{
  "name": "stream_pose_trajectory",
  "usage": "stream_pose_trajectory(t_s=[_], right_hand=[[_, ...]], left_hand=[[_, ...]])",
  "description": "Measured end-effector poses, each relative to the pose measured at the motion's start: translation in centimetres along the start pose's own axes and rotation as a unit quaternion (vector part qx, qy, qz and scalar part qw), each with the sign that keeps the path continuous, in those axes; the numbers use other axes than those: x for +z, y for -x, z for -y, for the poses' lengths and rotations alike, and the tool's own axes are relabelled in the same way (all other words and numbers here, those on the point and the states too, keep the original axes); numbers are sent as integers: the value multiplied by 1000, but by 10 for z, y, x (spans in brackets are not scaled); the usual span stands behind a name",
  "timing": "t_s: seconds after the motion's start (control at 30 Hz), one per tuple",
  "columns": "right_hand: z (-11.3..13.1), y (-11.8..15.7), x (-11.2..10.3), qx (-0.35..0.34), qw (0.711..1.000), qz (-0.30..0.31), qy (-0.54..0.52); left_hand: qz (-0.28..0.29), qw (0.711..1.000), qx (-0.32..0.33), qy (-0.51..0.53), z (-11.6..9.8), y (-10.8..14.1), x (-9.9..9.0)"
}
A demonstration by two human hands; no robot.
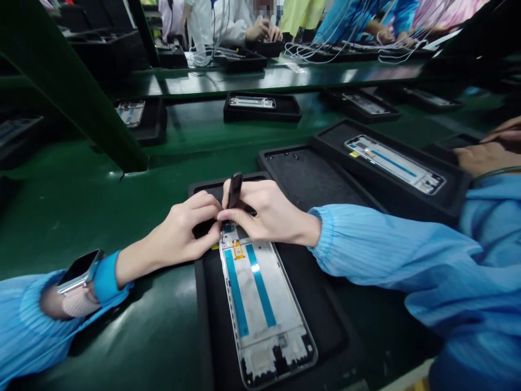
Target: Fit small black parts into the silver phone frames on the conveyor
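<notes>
Reaches in from the right with the right hand (266, 209), palm down, back of the hand up, fingers curled inward and closed on a black tool (235, 189) that stands nearly upright. Reaches from the lower left with the left hand (193, 225), thumb and forefinger curved toward each other, tips close beside the right thumb; cannot tell whether anything is pinched there. Brings both hands together over the top end of the phone frame (266, 293), hiding much of that end.

Below the fingers, shows on the frame two blue strips (235, 290) and a small orange flex piece (238, 251). Lies tilted lengthwise in a black tray (205, 326), on a green work surface (163, 320). On the left wrist, wears a watch (80, 270) and a blue band (106, 278).

Just beyond the right hand, sits a second tray (285, 163) with tiny dark bits in it; to its right, a third tray (337, 133) holding another phone frame (394, 163), near another person's hand (486, 155). Farther off, rises a slanted green post (81, 98), blocking part of the view at upper left. Across the line, works with hands (264, 31) near loose white cables (313, 51).
</notes>
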State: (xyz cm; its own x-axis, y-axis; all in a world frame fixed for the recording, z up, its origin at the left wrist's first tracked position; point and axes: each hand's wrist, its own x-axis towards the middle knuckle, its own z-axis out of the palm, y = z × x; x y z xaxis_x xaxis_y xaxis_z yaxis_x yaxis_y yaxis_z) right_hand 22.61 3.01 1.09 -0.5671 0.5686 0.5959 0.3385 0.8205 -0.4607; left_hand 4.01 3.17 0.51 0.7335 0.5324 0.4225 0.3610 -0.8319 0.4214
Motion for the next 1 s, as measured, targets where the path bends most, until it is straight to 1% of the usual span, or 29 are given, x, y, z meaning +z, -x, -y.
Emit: stream_pose_trajectory(t_s=[0.07,0.17,0.2,0.27,0.47,0.67,0.73,0.77,0.8,0.87,0.9,0.93,1.0], right_hand=[[0,0,-1,37,999,-24,-8],[0,2,-4,124,990,-55,-27],[0,3,-4,143,988,-56,-30],[-1,4,-4,157,986,-52,-33],[-2,5,0,137,989,-50,-23],[-3,2,-2,57,997,-41,-9],[-2,1,-3,56,998,-30,-16],[-2,1,-2,62,998,-24,-21],[-1,1,-2,71,997,-20,-28],[-1,1,-3,100,993,-21,-54],[-3,0,-4,123,989,-29,-74],[-6,-2,-8,149,983,-43,-95],[-18,-11,-21,201,968,-74,-127]], left_hand=[[1,1000,-4,-4,0,0,-1],[1,1000,-12,-7,0,1,-1],[-2,1000,-14,-7,0,2,0],[-5,1000,-14,-8,0,3,0],[1,1000,-2,-1,0,3,1],[-4,1000,0,9,0,0,0],[-5,1000,1,5,3,1,-1],[-15,1000,-2,-8,4,1,-1],[-36,999,-3,-26,4,2,-2],[-90,994,11,-62,-5,3,-4],[-108,991,32,-73,-14,3,-5],[-100,990,61,-73,-26,4,-5],[-11,988,140,-62,-55,7,-4]])
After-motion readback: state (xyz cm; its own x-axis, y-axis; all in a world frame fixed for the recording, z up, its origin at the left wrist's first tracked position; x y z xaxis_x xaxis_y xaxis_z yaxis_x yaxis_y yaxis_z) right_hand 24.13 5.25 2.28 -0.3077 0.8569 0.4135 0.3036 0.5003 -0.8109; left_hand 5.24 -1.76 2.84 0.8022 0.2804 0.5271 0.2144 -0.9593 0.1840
